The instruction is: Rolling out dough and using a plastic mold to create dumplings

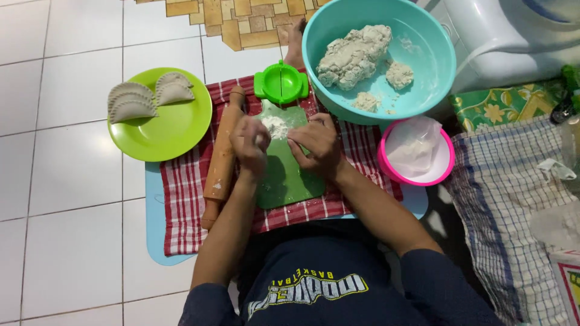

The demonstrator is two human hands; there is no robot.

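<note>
A person sits on a white tiled floor (66,181), working dough over a red checked cloth (181,199) spread on a blue mat (154,241). To the far right stands a teal bowl (432,72) holding a big pale lump of dough (353,54) and a few smaller scraps. To the left, a lime plate (163,136) carries three crimped, half-moon dumplings (148,96), set close together at its far edge. Just right of the hands, a pink bowl (386,166) holds a clear bag of what looks like flour.

On the cloth lies a green board (287,181), dusted white at its far end. A wooden rolling pin (220,163) lies along the board's left edge, and a green hinged dumpling press (281,81) sits at the board's far end, closed.

Both hands meet over the far part of the board. The left hand (251,145) is curled, its fingers (260,140) pressed together, apparently around a small piece of dough that is mostly hidden. The right hand (317,145) bends beside it, fingers (300,145) drawn in toward the same spot; whether they pinch the dough cannot be told.

The dough looks soft, light and slightly crumbly, likely to dent under any grip and to stick without flour. It is best taken from underneath with cupped fingers, not by a thin edge, which would probably tear.
</note>
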